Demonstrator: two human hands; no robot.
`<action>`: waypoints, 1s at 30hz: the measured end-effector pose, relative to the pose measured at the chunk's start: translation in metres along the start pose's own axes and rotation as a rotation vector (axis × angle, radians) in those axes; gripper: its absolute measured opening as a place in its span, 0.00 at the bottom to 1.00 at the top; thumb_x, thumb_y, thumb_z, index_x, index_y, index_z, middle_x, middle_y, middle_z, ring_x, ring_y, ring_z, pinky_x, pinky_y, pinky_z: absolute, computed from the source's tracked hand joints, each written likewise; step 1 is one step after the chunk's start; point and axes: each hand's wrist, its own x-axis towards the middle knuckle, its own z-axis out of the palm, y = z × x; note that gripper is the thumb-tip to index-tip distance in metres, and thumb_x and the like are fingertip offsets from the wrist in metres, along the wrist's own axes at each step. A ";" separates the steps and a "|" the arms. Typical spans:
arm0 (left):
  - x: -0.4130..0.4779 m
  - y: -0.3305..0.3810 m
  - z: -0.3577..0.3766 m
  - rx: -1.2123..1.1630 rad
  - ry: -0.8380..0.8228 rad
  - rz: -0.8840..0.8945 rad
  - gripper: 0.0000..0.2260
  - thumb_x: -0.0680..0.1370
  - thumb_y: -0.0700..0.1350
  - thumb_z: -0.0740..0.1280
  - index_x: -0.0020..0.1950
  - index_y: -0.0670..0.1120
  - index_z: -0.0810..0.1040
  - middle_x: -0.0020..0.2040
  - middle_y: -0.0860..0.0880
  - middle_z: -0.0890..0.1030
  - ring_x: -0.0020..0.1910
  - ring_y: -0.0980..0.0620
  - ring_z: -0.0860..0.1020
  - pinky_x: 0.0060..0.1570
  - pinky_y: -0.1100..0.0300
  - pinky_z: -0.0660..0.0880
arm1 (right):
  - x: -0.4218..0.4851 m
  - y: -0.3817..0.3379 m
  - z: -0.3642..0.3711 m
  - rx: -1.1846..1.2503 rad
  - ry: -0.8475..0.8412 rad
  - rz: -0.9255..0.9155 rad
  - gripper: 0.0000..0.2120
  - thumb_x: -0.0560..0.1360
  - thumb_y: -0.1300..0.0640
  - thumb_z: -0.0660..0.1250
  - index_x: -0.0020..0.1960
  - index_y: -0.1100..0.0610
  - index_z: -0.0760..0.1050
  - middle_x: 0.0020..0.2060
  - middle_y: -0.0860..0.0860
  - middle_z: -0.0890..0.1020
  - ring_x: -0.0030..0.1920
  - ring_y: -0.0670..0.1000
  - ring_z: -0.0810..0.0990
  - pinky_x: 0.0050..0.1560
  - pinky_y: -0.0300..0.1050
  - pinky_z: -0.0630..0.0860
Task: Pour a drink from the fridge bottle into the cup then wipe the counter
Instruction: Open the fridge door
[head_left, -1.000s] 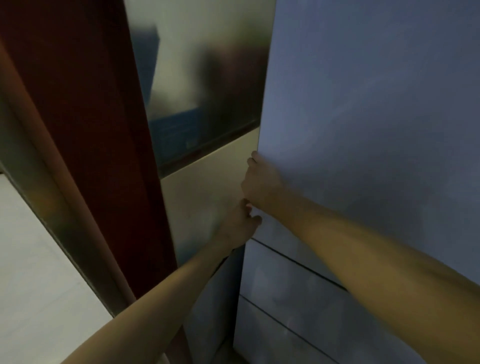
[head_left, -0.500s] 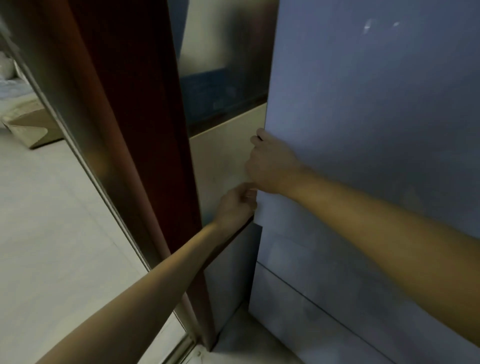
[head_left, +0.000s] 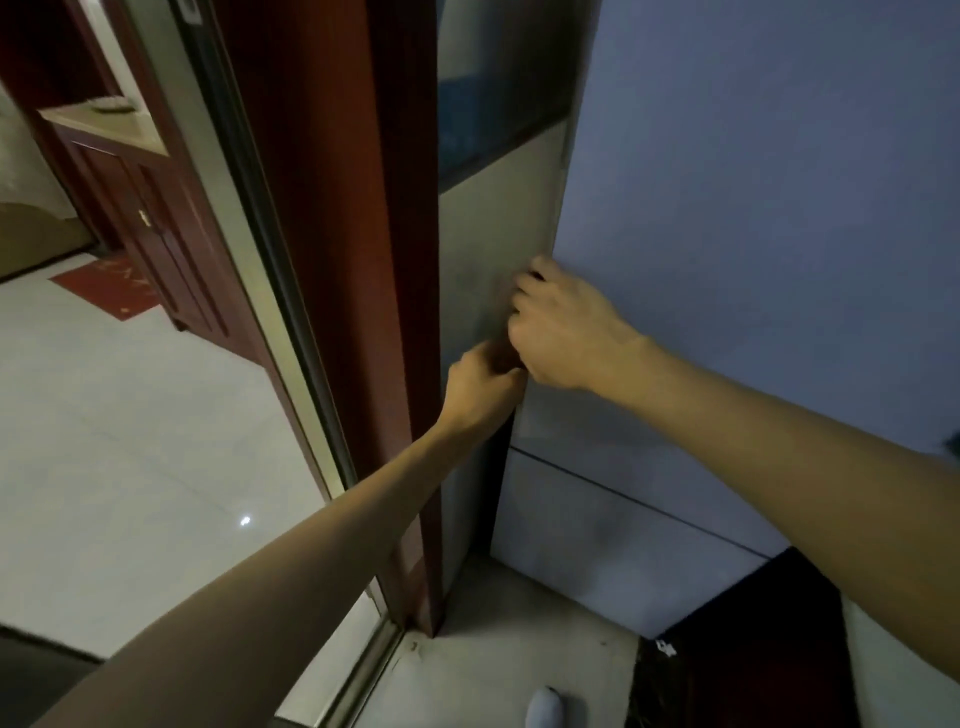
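Since the bottle is out of view, presumably behind the closed pale grey-blue flat fridge door (head_left: 753, 208), right hand (head_left: 561, 332) curls fingers round its left edge and left hand (head_left: 480, 387) hooks the same edge just below. Door likely rigid, heavy, seal-held; pull at that edge.

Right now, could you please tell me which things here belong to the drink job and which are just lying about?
Job: fridge door; left hand and right hand, both gripping its edge.
Lying about: red mat; wooden cabinet; black box.
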 end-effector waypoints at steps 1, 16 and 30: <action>-0.010 -0.001 -0.002 -0.017 -0.014 -0.013 0.08 0.68 0.45 0.65 0.44 0.47 0.81 0.39 0.49 0.85 0.41 0.48 0.83 0.47 0.45 0.82 | -0.007 -0.006 -0.005 0.002 0.006 0.007 0.14 0.77 0.53 0.59 0.48 0.56 0.82 0.49 0.54 0.82 0.56 0.55 0.73 0.66 0.51 0.62; -0.143 0.020 0.009 -0.106 -0.108 0.021 0.08 0.77 0.34 0.63 0.48 0.43 0.80 0.40 0.45 0.84 0.41 0.46 0.84 0.43 0.49 0.84 | -0.137 -0.062 -0.063 0.045 0.144 0.048 0.11 0.74 0.50 0.68 0.40 0.56 0.83 0.40 0.53 0.83 0.48 0.54 0.78 0.60 0.52 0.67; -0.249 0.065 0.039 -0.049 -0.556 -0.036 0.06 0.79 0.35 0.64 0.55 0.39 0.79 0.49 0.42 0.83 0.38 0.42 0.83 0.37 0.50 0.83 | -0.253 -0.081 -0.118 0.148 0.114 0.147 0.14 0.75 0.59 0.55 0.39 0.58 0.78 0.36 0.54 0.78 0.37 0.55 0.73 0.40 0.50 0.71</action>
